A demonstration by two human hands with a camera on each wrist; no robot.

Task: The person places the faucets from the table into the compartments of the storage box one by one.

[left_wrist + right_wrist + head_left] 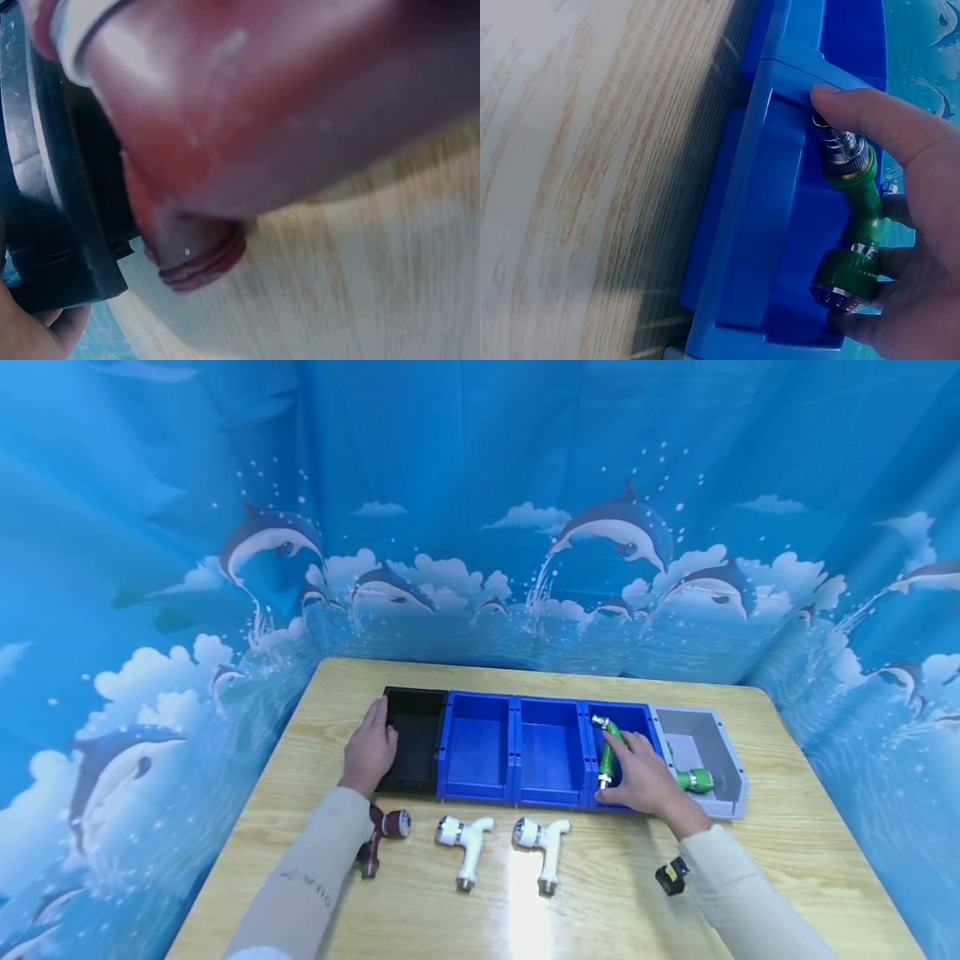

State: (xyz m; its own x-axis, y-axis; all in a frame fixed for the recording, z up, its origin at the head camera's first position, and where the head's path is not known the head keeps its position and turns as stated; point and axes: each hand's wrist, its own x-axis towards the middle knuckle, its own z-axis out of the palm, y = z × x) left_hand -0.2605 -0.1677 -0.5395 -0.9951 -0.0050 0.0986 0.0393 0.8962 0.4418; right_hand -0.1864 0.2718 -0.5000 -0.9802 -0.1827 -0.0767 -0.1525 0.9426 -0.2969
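In the head view my left hand (pixel 369 747) lies along the left wall of the black bin (pixel 412 793), its fingers at the rim. The left wrist view shows that hand (pixel 34 334) straddling the bin's edge, with a dark red tap (pixel 202 150) large in the foreground. My right hand (pixel 643 774) holds a green tap (pixel 609 752) with chrome ends, over the rightmost blue bin (pixel 626 710). From the right wrist, the thumb sits at the tap's chrome threaded end, and the fingers reach behind its green body (pixel 864 214).
Two more blue bins (pixel 480 797) join the row. The grey bin (pixel 738 777) at its right end holds another green tap (pixel 696 780). In front lie two white taps (pixel 470 847) and the dark red one. A small black object (pixel 671 877) is near the right sleeve.
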